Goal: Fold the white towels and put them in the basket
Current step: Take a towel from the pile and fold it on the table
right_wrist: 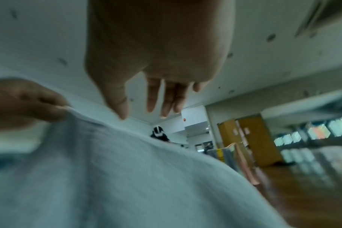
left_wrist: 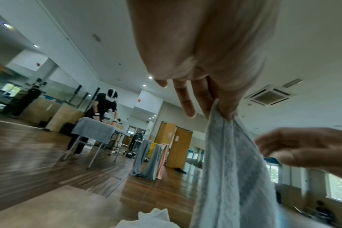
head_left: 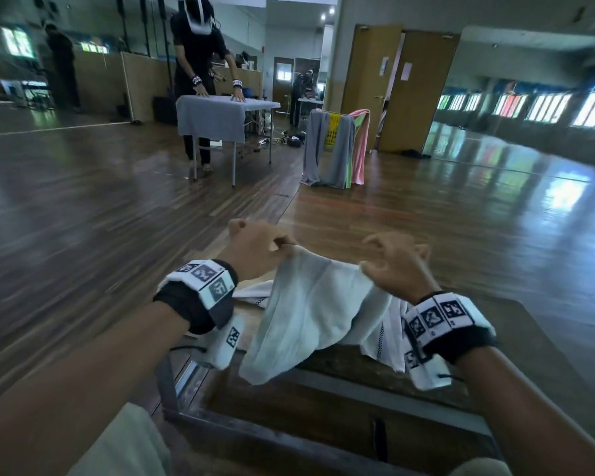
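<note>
A pale white towel [head_left: 316,314] hangs in the air over the dark wooden table [head_left: 340,393]. My left hand [head_left: 284,244] pinches its top left corner between thumb and fingers; the left wrist view shows the towel [left_wrist: 234,177] dropping from that pinch [left_wrist: 219,108]. My right hand [head_left: 375,255] hovers at the towel's top right edge with loosely curled, spread fingers. In the right wrist view its thumb [right_wrist: 122,114] just reaches the towel [right_wrist: 127,177] edge, and the other fingers are off the cloth. A second white towel with a black dotted stripe [head_left: 389,324] lies crumpled on the table underneath.
A yellow basket [head_left: 335,128] draped with grey, green and pink towels stands on the wooden floor far ahead. To its left, a person in black leans over a folding table [head_left: 220,111] covered with a grey cloth. Wooden doors [head_left: 413,91] are behind.
</note>
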{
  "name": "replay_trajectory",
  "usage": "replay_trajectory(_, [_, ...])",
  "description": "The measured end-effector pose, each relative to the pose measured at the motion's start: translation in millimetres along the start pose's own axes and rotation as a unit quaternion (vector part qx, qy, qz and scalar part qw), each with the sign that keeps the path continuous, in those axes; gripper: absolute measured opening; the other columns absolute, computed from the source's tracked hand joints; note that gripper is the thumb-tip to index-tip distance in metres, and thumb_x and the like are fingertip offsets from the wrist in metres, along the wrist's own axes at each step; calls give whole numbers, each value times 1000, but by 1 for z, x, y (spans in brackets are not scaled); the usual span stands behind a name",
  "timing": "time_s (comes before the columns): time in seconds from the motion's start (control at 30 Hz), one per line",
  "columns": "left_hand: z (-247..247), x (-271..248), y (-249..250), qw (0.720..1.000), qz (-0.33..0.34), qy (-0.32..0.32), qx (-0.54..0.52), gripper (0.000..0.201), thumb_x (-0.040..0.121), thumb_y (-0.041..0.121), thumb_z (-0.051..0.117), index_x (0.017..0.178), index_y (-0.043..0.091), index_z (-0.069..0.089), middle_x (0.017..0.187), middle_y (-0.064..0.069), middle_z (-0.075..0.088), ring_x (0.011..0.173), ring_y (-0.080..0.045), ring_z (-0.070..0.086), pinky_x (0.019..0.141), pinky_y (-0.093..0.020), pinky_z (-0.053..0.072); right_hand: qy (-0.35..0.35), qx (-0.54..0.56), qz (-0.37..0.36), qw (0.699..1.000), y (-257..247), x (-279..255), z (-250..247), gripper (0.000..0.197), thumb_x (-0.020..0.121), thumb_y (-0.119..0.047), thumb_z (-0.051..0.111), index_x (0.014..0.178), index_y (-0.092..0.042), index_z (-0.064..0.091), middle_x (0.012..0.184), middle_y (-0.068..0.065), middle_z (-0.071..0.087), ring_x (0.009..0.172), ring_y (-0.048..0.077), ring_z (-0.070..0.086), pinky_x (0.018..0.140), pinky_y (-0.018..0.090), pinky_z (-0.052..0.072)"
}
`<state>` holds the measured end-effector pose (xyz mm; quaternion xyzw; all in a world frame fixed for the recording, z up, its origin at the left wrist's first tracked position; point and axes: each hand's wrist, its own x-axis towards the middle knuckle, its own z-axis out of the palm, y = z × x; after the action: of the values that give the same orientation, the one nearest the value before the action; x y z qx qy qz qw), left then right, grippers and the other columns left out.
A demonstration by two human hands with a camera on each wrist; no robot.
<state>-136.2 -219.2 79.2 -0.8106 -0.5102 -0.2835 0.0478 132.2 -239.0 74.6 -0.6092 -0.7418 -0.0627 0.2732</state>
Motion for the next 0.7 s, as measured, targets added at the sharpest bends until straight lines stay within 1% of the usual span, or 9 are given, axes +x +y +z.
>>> replay_trajectory(0.1, [3, 11, 21, 999, 29, -12, -36, 33, 83, 57, 47, 85, 32, 68, 78, 17, 67, 84, -4, 57, 82, -38, 20, -77, 107, -57, 990, -37, -1, 7, 39, 77, -55, 63, 112, -37, 59, 110, -21, 55, 110, 2, 42, 98, 38, 27])
replay_trajectory(0.2, [2, 11, 25, 998, 44, 10, -52, 35, 84, 59, 49, 88, 30, 68, 80, 14, 68, 85, -5, 56, 82, -38, 20, -61, 161, -51, 984, -49, 4, 7, 6, 82, -44, 62, 82, -40, 59, 86, -24, 59, 88, -2, 51, 98, 43, 33])
replay_trajectory(0.3, [2, 5, 27, 997, 32, 20, -64, 24, 89, 45, 53, 89, 26, 68, 81, 13, 65, 84, -7, 53, 79, -30, 17, -65, 171, -28, 983, -49, 4, 4, 18, 86, -34, 60, 71, -36, 52, 74, -20, 60, 75, -10, 51, 98, 39, 29])
replay_trajectory(0.33, [6, 2, 26, 997, 23, 13, -75, 24, 88, 45, 54, 87, 24, 66, 82, 13, 63, 85, -9, 52, 82, -25, 19, -66, 176, -26, 982, -50, 3, 2, 19, 87, -31, 59, 71, -34, 51, 74, -18, 60, 74, -10, 50, 98, 38, 28])
replay_trajectory(0.43, [22, -10, 21, 991, 6, -12, -135, 34, 79, 55, 50, 77, 23, 60, 78, 9, 60, 83, -15, 55, 91, -37, 35, -43, 218, -2, 975, -52, 2, -6, 21, 85, -24, 59, 69, -32, 50, 71, -15, 59, 73, 2, 55, 100, 45, 36])
replay_trajectory(0.5, [33, -18, 19, 983, -13, -24, -180, 40, 80, 55, 52, 81, 17, 63, 82, 4, 66, 81, -12, 58, 95, -27, 37, -44, 223, -2, 974, -51, 3, -10, 17, 84, -23, 61, 72, -32, 53, 71, -13, 60, 73, 4, 56, 100, 44, 37])
replay_trajectory(0.57, [42, -21, 19, 971, -29, -22, -237, 49, 76, 61, 48, 82, 15, 64, 81, 1, 67, 82, -13, 62, 88, -40, 45, -69, 198, -20, 978, -48, 1, -16, 7, 84, -26, 63, 81, -31, 59, 75, -6, 64, 75, 7, 57, 101, 19, 25])
replay_trajectory(0.6, [42, -20, 22, 967, -31, -21, -251, 50, 74, 63, 46, 82, 17, 65, 80, 2, 67, 81, -13, 63, 85, -46, 46, -83, 179, -35, 980, -48, 0, -19, 3, 85, -29, 64, 85, -30, 61, 76, -2, 64, 76, 10, 58, 90, 8, 22])
replay_trajectory(0.7, [38, -13, 29, 972, -21, -20, -232, 44, 75, 65, 46, 79, 26, 66, 76, 8, 66, 77, -7, 61, 84, -52, 43, -88, 152, -65, 982, -45, -2, -26, 4, 86, -31, 63, 87, -27, 63, 71, 3, 62, 75, 16, 58, 80, 21, 26])
